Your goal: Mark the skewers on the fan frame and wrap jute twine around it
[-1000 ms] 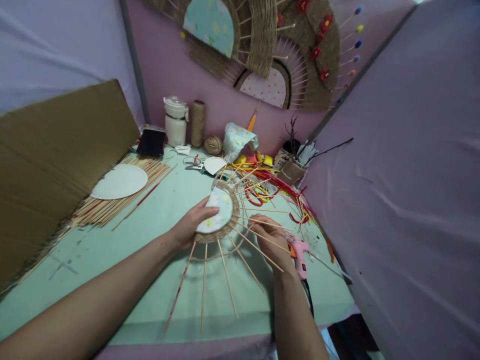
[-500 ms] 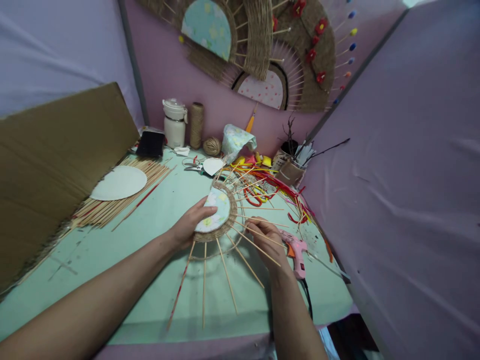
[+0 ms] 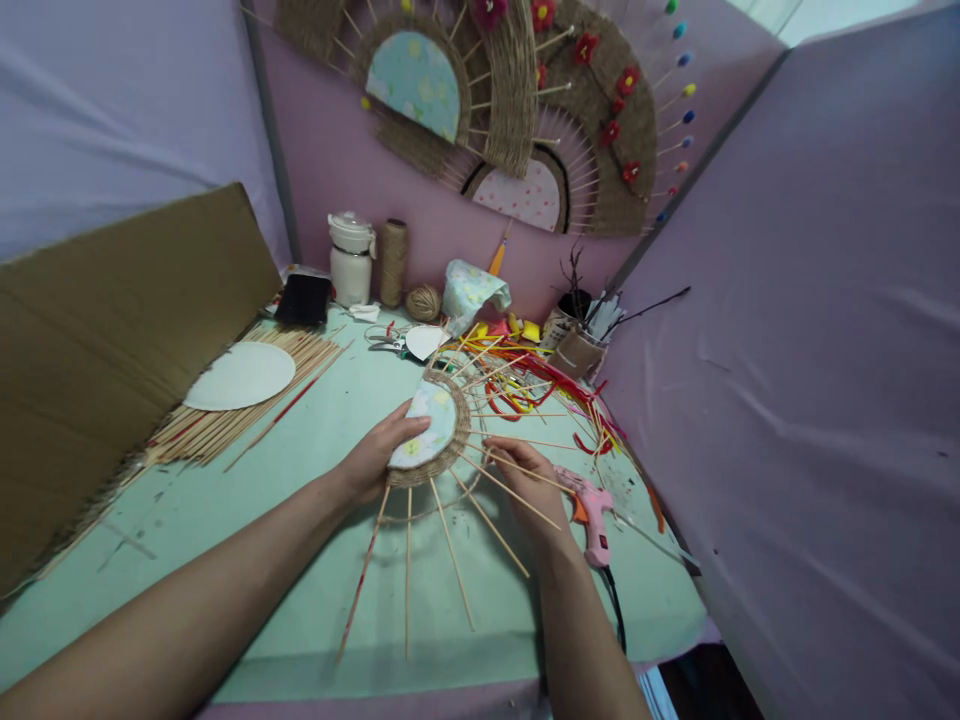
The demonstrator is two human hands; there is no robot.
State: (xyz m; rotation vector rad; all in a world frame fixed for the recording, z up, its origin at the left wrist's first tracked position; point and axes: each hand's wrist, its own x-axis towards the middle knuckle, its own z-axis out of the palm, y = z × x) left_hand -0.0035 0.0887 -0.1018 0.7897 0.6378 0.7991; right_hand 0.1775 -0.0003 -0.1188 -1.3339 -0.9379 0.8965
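Observation:
My left hand grips the straight side of a half-round woven piece, thumb on its floral fabric centre. A band of jute twine is woven round the curved edge, and several thin wooden sticks fan outward from it. Close to the right side of the band, my right hand has its fingers pinched on a loose strand of twine, which loops under the lower sticks. A couple of sticks cross over the right hand and partly hide its fingers.
Right of the right hand lies a pink glue gun with its cord. Red and yellow craft stems, pruning shears and a twine ball lie behind. More sticks and a cardboard sheet are at left.
The right fingers have shifted slightly left, closer to the woven band. My left hand keeps its hold. The view has tilted up a little.

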